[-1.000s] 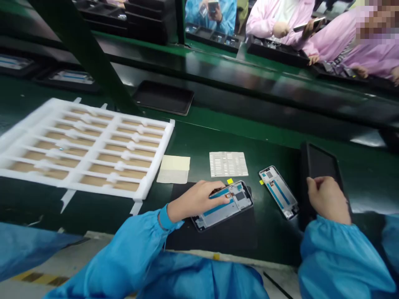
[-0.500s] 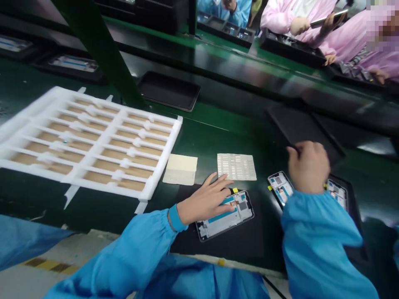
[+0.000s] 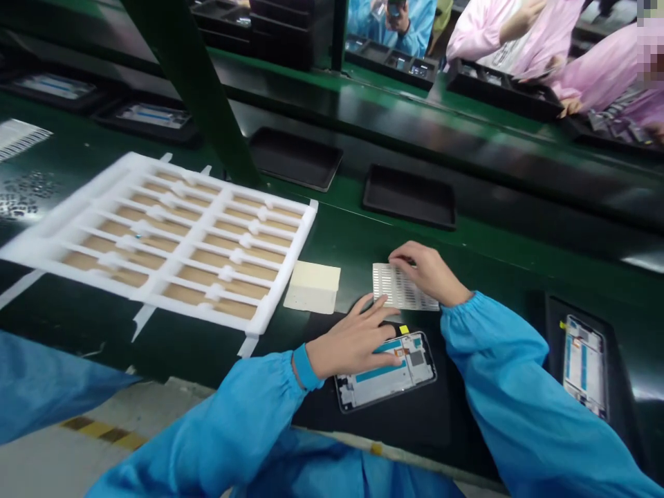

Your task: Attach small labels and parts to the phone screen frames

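Observation:
My left hand (image 3: pixel 357 346) lies with fingers spread over a phone frame (image 3: pixel 386 387) with blue strips and a yellow tab, on a black mat (image 3: pixel 409 425). Just beyond it, my right hand (image 3: pixel 428 273) is at the upper part of a pale sticker sheet (image 3: pixel 397 294) with rows of small silvery pieces. Its thumb and forefinger are pinched together; what is between them is hidden. A cream paper pad (image 3: pixel 312 287) lies left of the sheet.
A white foam rack (image 3: pixel 179 256) with brown slots stands at left. Black trays (image 3: pixel 298 155) sit behind; another tray (image 3: pixel 550 318) at right holds a phone frame (image 3: pixel 585 363). A green post (image 3: pixel 191 90) slants down. Co-workers (image 3: pixel 513 34) are across the line.
My right hand has let go of a black tray, now lying at the back, and moved left to the sticker sheet. A second phone frame is out of sight. My left hand stays put.

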A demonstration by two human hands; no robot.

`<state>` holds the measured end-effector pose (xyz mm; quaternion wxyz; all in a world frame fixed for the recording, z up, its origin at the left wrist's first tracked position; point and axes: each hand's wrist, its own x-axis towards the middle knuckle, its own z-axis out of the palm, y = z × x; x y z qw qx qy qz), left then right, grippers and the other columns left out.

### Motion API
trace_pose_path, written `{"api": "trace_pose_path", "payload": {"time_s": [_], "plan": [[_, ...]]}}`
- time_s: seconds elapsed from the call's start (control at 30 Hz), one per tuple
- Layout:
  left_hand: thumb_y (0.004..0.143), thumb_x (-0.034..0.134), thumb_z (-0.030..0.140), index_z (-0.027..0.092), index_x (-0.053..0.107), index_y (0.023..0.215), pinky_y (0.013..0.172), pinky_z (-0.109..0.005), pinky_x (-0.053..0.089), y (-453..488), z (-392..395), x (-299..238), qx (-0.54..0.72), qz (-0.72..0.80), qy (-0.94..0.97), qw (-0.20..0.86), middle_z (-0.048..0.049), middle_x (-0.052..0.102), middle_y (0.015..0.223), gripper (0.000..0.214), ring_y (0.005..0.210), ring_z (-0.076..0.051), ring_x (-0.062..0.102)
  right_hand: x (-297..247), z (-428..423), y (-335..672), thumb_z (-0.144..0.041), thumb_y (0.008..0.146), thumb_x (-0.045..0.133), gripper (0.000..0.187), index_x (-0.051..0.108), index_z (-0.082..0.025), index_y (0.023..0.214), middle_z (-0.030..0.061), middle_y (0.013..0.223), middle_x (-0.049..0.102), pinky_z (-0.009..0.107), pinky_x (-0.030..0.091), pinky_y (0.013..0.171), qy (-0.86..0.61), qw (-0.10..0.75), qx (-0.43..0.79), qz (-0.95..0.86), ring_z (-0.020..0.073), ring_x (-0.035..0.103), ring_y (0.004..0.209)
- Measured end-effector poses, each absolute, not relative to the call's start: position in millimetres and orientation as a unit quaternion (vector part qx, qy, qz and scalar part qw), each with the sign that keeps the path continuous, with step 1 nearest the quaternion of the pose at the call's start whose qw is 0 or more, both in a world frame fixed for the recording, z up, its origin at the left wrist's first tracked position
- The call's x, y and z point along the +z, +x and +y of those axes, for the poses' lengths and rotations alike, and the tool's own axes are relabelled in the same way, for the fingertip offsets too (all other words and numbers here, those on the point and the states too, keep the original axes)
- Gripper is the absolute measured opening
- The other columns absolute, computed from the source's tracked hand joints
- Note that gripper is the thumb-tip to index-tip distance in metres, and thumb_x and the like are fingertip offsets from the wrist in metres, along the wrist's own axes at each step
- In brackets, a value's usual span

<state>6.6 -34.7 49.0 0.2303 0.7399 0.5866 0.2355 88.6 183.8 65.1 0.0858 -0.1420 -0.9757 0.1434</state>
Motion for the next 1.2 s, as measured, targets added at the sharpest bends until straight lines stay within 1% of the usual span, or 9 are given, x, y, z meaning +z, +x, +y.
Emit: {"api": "trace_pose_path", "payload": {"time_s": [0.07,0.23,0.4,0.53,0.67,0.77,0.9,1.03,1.2], "plan": [[0.093,0.055,0.053,0.016,0.062,0.098,0.121,-0.056,0.018,7.1,-34.2,48.6,0.230,0.591,0.737,0.232,-0.0124,0.046,0.146,0.038,0.148,-0.037,0.022,63.3,173.9,91.3,-0.023,0.098,0.049,0.018,0.066,-0.021,0.093,0.0032,0.093,0.065,0.026,0.047,0.078,-0.120,0.055,0.143,-0.981,0.0166,0.061,0.087],[0.093,0.055,0.052,0.016,0.063,0.099,0.120,-0.056,0.020,7.5,-33.4,49.6,0.235,0.589,0.735,0.241,-0.0122,0.047,0.146,0.037,0.147,-0.037,0.024,61.2,166.6,85.2,-0.020,0.100,0.044,0.021,0.064,-0.017,0.096,0.0078,0.093,0.063,0.032,0.042,0.073,-0.101,0.020,0.079,-0.992,0.0218,0.057,0.087],[0.094,0.053,0.051,0.014,0.064,0.099,0.120,-0.056,0.020,7.4,-32.6,52.6,0.225,0.585,0.738,0.249,-0.0142,0.049,0.144,0.039,0.146,-0.037,0.028,70.0,158.3,82.0,-0.007,0.094,0.046,0.017,0.061,-0.016,0.095,0.0095,0.092,0.062,0.034,0.037,0.073,-0.027,-0.019,0.012,-0.999,0.0238,0.054,0.084],[0.095,0.053,0.051,0.016,0.064,0.098,0.120,-0.053,0.019,7.6,-33.1,51.9,0.220,0.588,0.739,0.246,-0.0120,0.050,0.144,0.037,0.146,-0.034,0.028,70.0,157.9,82.8,-0.004,0.093,0.045,0.020,0.061,-0.015,0.095,0.0109,0.094,0.062,0.035,0.035,0.072,-0.009,-0.024,-0.014,-1.000,0.0249,0.053,0.083],[0.094,0.054,0.052,0.017,0.064,0.098,0.121,-0.052,0.018,8.2,-32.7,49.3,0.225,0.590,0.739,0.234,-0.0115,0.050,0.143,0.036,0.145,-0.033,0.030,73.5,153.2,85.9,-0.009,0.095,0.045,0.017,0.061,-0.014,0.098,0.0110,0.095,0.061,0.035,0.036,0.073,-0.015,-0.007,-0.017,-1.000,0.0246,0.053,0.084],[0.095,0.052,0.051,0.016,0.064,0.099,0.121,-0.052,0.018,9.7,-32.5,50.0,0.236,0.587,0.740,0.227,-0.0134,0.056,0.136,0.037,0.140,-0.031,0.038,81.6,133.6,81.8,-0.017,0.099,0.045,0.016,0.060,-0.015,0.104,0.0104,0.101,0.061,0.035,0.039,0.076,-0.002,0.028,0.033,-0.999,0.0232,0.053,0.089],[0.096,0.052,0.049,0.016,0.062,0.106,0.114,-0.049,0.031,12.0,-45.8,60.6,0.253,0.577,0.737,0.245,-0.0117,0.065,0.117,0.036,0.123,-0.028,0.054,84.3,102.8,59.2,-0.021,0.100,0.046,0.018,0.063,-0.019,0.100,0.0066,0.102,0.062,0.031,0.041,0.081,0.083,0.022,0.216,-0.973,0.0191,0.054,0.093],[0.097,0.053,0.043,0.017,0.062,0.107,0.111,-0.041,0.038,1.2,-80.4,75.5,0.309,0.587,0.704,0.255,-0.0107,0.060,0.127,0.029,0.125,-0.025,0.051,72.6,97.1,37.0,-0.018,0.096,0.055,0.011,0.065,-0.019,0.090,0.0048,0.097,0.061,0.030,0.039,0.080,0.106,-0.040,0.270,-0.956,0.0182,0.054,0.090],[0.095,0.055,0.042,0.019,0.064,0.093,0.112,-0.043,0.037,-36.9,-110.1,77.7,0.322,0.679,0.592,0.292,-0.0087,0.055,0.132,0.024,0.130,-0.028,0.046,60.1,102.7,36.1,-0.020,0.096,0.054,0.011,0.063,-0.018,0.091,0.0057,0.096,0.058,0.031,0.037,0.080,0.104,-0.048,0.278,-0.954,0.0192,0.052,0.088]]}}
